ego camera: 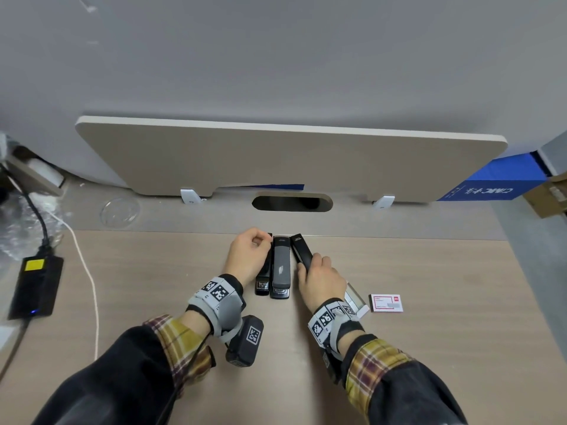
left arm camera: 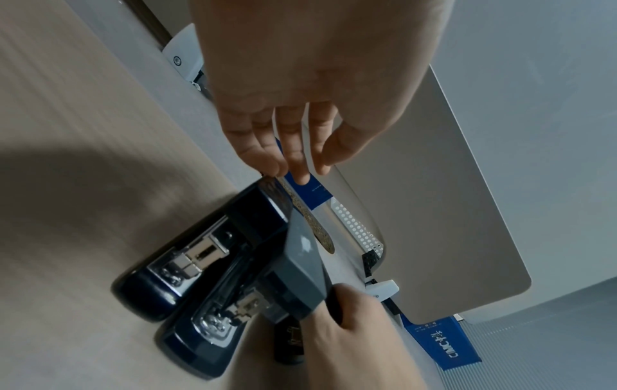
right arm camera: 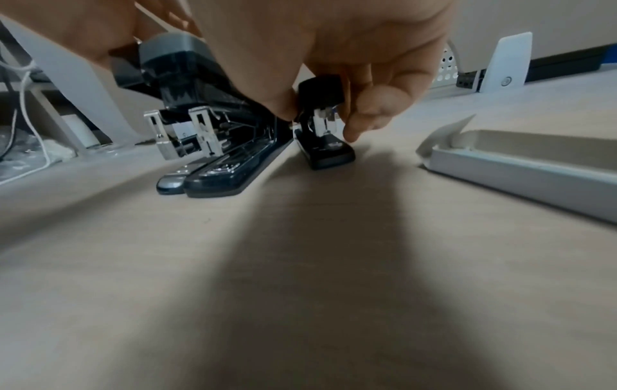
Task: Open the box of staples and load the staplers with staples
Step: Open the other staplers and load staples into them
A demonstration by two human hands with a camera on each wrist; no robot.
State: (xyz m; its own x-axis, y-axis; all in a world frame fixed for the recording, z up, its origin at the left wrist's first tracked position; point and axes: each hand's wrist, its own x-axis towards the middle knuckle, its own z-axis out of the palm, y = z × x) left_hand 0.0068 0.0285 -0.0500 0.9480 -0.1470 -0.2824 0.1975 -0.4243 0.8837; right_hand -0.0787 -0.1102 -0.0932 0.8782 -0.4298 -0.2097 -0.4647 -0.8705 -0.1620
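Currently three staplers are lying side by side on the desk (ego camera: 399, 271): left hand (ego camera: 247, 256) is pinching the black stapler (ego camera: 264, 277), the grey stapler (ego camera: 281, 268) is sitting untouched, right hand (ego camera: 322, 280) is gripping the third stapler (ego camera: 301, 248). Further right, one opened white tray (ego camera: 357, 299) and one staple box (ego camera: 386, 302) are resting.

Both hands (ego camera: 250, 254) (ego camera: 322, 279) forward, fingers curled

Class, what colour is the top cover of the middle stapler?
Grey, on the middle stapler; clearest in the head view.

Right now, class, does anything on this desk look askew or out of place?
Yes. The slim black stapler gripped by the right hand lies angled, unlike the two parallel staplers beside it. Nothing looks spilled or damaged.
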